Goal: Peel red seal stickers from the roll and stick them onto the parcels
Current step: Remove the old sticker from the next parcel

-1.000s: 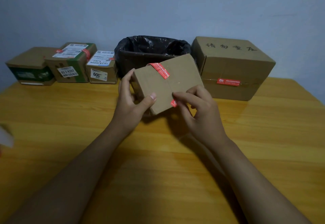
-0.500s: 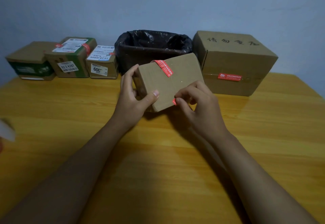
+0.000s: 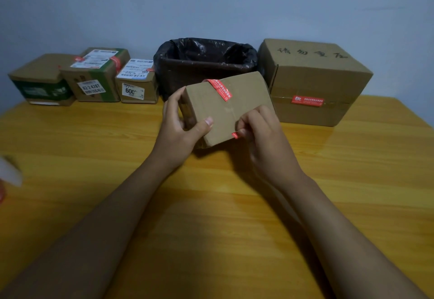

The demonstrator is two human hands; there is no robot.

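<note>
Gripping a plain brown parcel at centre frame, the left hand curls its fingers round the near left corner, while the right hand pinches a red sticker at the lower edge. Another red seal with unreadable print crosses the top edge. At upper left, small boxes on the bench read "82-2 4207" and "600".
</note>
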